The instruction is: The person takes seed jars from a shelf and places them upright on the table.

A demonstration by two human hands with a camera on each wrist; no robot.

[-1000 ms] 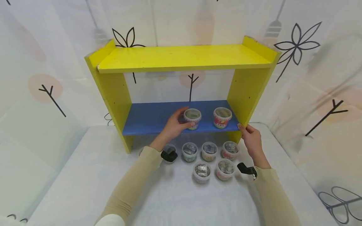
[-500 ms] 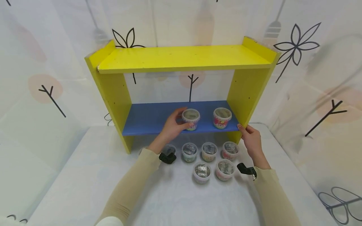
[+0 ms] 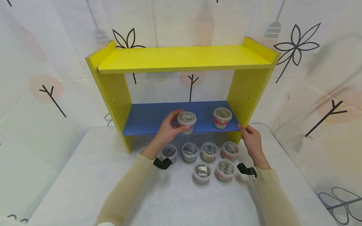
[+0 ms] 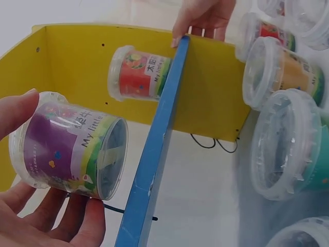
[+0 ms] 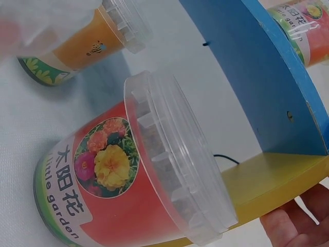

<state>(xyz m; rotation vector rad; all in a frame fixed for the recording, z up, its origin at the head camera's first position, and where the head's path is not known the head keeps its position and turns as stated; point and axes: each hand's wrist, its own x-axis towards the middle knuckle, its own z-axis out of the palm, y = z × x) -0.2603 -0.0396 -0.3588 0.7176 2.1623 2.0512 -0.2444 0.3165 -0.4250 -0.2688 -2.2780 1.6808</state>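
Observation:
My left hand grips a small clear plastic tub with thumb and fingers round its side, over the front of the blue shelf board. In the left wrist view this tub shows a purple label, and a gap separates its base from the board. A red-labelled tub stands on the board to the right. My right hand pinches the front edge of the yellow shelf unit's right side panel, thumb in front, where the blue board meets it.
Several lidded tubs stand on the white table below, including a row of them under the board's front edge, among them one tub, and in front of it two more, a pale tub and a red-labelled tub. The yellow top board spans above.
My left hand has moved left and towards me with the purple-labelled tub, bringing it to the board's front edge. The right hand stays on the side panel.

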